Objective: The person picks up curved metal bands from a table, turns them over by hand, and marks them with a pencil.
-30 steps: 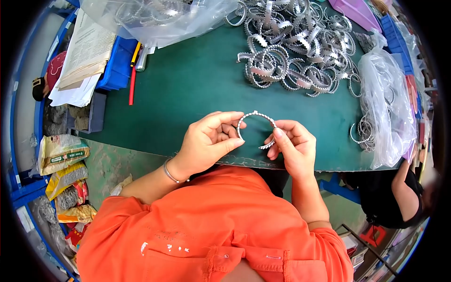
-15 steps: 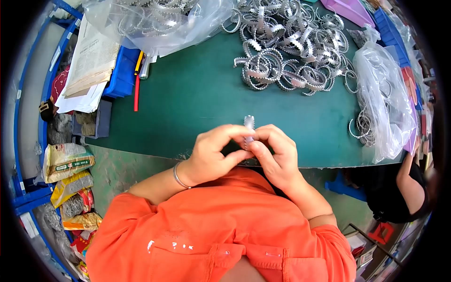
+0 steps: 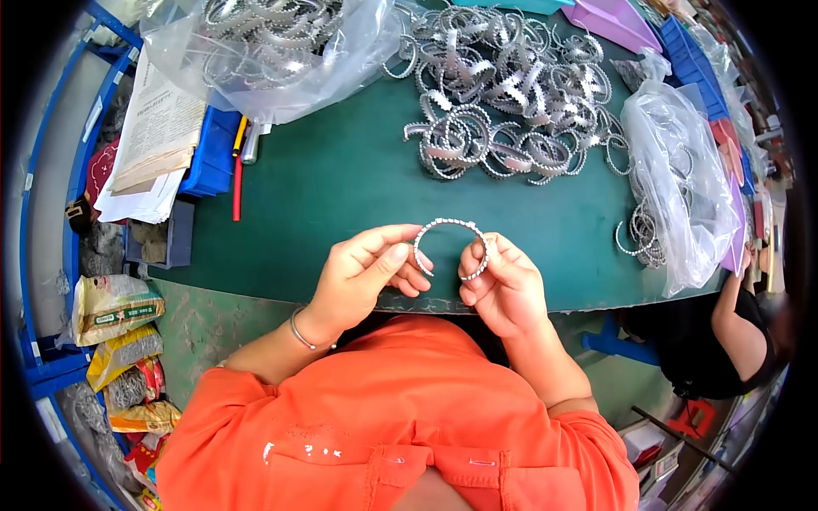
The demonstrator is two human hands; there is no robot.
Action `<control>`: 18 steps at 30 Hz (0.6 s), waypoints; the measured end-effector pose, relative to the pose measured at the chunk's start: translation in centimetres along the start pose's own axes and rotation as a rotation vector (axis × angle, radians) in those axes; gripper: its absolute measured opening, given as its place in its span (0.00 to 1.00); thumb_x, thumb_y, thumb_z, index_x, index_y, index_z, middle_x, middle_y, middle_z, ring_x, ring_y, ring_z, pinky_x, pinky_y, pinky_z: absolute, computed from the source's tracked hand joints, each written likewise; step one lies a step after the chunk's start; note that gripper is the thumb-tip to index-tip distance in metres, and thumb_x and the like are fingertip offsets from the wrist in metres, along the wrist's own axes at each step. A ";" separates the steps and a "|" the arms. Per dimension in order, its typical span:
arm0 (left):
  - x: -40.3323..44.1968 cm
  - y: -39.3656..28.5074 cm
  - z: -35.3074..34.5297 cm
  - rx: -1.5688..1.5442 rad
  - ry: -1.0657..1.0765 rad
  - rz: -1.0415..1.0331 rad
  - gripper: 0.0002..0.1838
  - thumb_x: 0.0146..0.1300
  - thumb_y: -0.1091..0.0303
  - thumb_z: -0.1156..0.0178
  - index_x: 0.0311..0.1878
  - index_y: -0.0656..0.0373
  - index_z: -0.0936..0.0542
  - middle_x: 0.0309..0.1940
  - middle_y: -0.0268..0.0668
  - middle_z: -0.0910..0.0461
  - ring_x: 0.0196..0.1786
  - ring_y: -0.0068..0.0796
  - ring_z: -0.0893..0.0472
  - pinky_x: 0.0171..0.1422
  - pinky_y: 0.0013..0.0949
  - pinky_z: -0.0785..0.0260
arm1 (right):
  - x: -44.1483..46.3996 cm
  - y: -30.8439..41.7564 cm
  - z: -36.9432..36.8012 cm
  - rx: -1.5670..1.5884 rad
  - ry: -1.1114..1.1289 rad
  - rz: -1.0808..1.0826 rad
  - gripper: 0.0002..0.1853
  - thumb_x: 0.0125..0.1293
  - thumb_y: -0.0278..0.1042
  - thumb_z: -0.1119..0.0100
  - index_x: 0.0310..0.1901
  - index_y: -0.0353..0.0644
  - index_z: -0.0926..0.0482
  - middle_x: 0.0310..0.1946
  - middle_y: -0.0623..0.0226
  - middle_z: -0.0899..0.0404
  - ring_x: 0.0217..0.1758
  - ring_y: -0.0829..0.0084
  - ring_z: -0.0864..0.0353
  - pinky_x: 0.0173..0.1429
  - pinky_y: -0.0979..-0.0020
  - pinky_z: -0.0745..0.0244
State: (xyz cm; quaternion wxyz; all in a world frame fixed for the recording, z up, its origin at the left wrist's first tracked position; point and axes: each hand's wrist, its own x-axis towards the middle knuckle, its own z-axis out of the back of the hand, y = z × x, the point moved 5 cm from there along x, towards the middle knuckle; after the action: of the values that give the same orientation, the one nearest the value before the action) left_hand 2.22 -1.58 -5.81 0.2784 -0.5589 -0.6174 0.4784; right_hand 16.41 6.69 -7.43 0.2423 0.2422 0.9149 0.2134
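A thin metal ring (image 3: 452, 221) with a notched edge and a gap at its lower side is held between my two hands above the table's front edge. My left hand (image 3: 368, 268) pinches its left side between thumb and fingers. On the opposite side, the fingers of my right hand (image 3: 504, 277) are closed on the ring. Beyond my hands lies a tangled pile of similar metal rings (image 3: 520, 94) on the green table (image 3: 324, 183).
A clear bag of rings (image 3: 281, 77) lies at the back left, another plastic bag (image 3: 677, 179) at the right. Papers (image 3: 158, 128) rest on a blue bin (image 3: 213, 153), near a red pen (image 3: 237, 192). Another person (image 3: 737, 336) is at the far right.
Half a second ago the ring was edge-on and my hands were close together. Now its round outline faces the camera and my hands are farther apart. The view has shifted slightly.
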 end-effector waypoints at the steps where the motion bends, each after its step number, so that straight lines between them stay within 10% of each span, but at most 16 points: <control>1: -0.1 -0.1 0.0 -0.002 0.011 0.017 0.16 0.68 0.69 0.54 0.55 0.69 0.31 0.36 0.43 0.21 0.33 0.27 0.19 0.37 0.26 0.25 | 0.1 0.0 0.1 0.022 0.024 -0.008 0.09 0.69 0.35 0.56 0.36 0.39 0.31 0.27 0.63 0.29 0.24 0.75 0.30 0.27 0.73 0.28; 18: -0.1 -0.3 0.1 0.048 -0.045 0.041 0.14 0.66 0.72 0.50 0.52 0.68 0.29 0.32 0.43 0.20 0.29 0.25 0.20 0.32 0.25 0.25 | 0.6 -0.2 0.4 -0.011 0.071 0.002 0.10 0.69 0.36 0.56 0.36 0.38 0.30 0.27 0.61 0.27 0.25 0.73 0.29 0.31 0.69 0.27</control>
State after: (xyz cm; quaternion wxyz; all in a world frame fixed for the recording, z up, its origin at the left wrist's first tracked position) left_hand 2.04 -1.63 -5.57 0.2679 -0.5536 -0.6003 0.5113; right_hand 16.10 6.94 -8.06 0.2107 0.2341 0.9215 0.2272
